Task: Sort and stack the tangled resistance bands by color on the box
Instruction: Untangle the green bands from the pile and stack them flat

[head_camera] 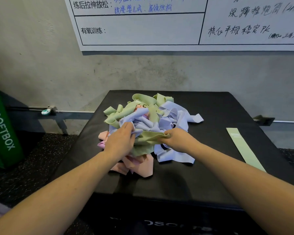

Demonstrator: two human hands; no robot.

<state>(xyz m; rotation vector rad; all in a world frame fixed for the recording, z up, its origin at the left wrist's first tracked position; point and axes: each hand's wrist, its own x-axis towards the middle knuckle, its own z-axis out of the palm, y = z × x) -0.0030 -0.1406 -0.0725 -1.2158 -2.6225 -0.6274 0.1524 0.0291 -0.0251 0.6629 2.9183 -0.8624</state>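
We see a tangled pile [148, 122] of green, lilac and pink bands on top of a black box [185, 180] that stands against a grey wall [41, 65]. Our left hand [120, 141] lies on the near left of the pile, its fingers [128, 127] curled into the lilac bands [170, 119] and gripping a fold of them. Our right hand [177, 139] is just beside it to the right, its fingers pinching the edge of a green band [149, 138] that stretches between the two hands. Pink bands [137, 165] spill out at the near side of the pile, under the left wrist, and more green loops lie at the far side. Well apart from the pile, near the box's right edge, one green band lies flat [244, 148] and straight on the box. On the wall above hangs a whiteboard [143, 29] with handwritten and printed characters. To the left stands a green box [2, 126] with white lettering, on a dark speckled floor [32, 167].
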